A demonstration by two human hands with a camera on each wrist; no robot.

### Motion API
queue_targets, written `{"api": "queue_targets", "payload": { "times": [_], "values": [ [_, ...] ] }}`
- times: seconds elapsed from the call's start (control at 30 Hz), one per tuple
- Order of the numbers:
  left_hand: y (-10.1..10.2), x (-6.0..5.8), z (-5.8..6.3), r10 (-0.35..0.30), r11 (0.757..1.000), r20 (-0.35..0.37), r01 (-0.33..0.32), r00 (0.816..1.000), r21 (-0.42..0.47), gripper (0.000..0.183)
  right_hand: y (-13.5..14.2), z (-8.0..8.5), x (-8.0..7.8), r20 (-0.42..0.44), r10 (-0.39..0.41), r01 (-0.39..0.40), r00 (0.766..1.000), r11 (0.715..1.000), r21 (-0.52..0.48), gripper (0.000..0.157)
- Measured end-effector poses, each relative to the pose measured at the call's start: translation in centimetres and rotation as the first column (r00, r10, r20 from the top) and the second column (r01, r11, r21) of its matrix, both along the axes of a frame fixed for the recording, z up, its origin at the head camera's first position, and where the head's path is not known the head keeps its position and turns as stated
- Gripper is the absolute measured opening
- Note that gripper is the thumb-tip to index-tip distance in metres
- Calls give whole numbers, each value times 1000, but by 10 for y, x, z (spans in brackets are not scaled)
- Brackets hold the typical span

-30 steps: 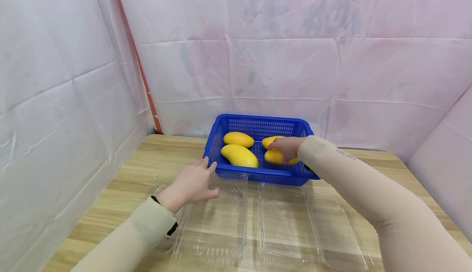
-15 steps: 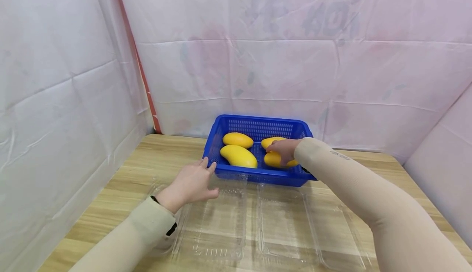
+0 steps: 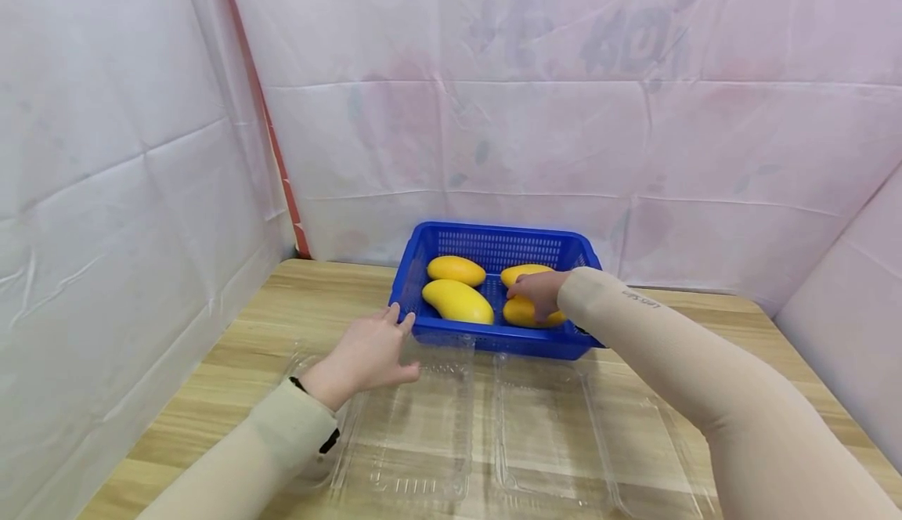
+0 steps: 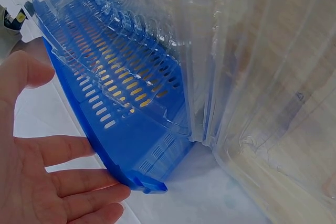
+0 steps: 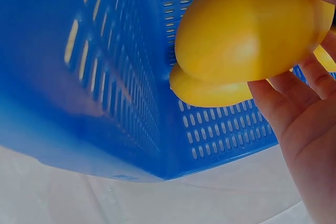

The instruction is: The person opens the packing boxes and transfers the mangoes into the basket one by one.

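Note:
A blue slotted basket [image 3: 493, 334] stands at the back of the table with several yellow mangoes inside. My right hand [image 3: 543, 291] reaches into its right side and grips the front-right mango [image 3: 524, 313]; in the right wrist view the thumb and fingers lie around this mango [image 5: 241, 30]. Behind it lies another mango [image 3: 524, 271], partly covered by the hand. On the left side rest a rear mango [image 3: 456, 270] and a larger front mango [image 3: 458, 301]. My left hand [image 3: 366, 354] has its fingers extended, fingertips touching the basket's front-left rim.
Clear plastic clamshell boxes stand open in front of the basket: a left box [image 3: 416, 434] beneath the left hand and a right box [image 3: 550, 434] with its lid [image 3: 655, 457] folded out. White patterned sheets [image 3: 550, 144] hang behind and at the sides of the wooden table [image 3: 310, 293].
My right hand has shifted slightly left inside the basket, its mango with it. The left hand stays at the rim.

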State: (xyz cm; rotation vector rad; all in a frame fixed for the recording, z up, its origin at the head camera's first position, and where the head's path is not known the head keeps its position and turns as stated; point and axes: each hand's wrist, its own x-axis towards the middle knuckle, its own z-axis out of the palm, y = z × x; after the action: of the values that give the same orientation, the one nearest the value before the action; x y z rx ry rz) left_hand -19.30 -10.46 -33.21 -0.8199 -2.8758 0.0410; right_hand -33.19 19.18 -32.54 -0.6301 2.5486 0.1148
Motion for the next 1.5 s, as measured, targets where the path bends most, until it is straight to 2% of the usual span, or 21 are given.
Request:
{"api": "queue_targets", "payload": {
  "times": [0.6,0.83,1.07,1.37,1.5],
  "values": [
    [0,1,2,-2,1000,5,2,1000,5,73,-4,-6,-5,6,33,-33,999,998,47,62],
    [1,1,3,0,1000,8,0,1000,14,73,-4,-4,-4,34,-75,73,997,996,51,66],
    [3,1,3,-6,1000,11,6,1000,5,72,2,-7,-4,49,-84,82,995,996,45,69],
    [7,-2,3,-8,1000,26,8,1000,6,71,7,1,2,60,-58,53,997,996,78,74],
    [7,-3,3,-7,1000,30,7,1000,-4,72,9,7,5,84,-102,96,991,993,65,77]
  ]
}}
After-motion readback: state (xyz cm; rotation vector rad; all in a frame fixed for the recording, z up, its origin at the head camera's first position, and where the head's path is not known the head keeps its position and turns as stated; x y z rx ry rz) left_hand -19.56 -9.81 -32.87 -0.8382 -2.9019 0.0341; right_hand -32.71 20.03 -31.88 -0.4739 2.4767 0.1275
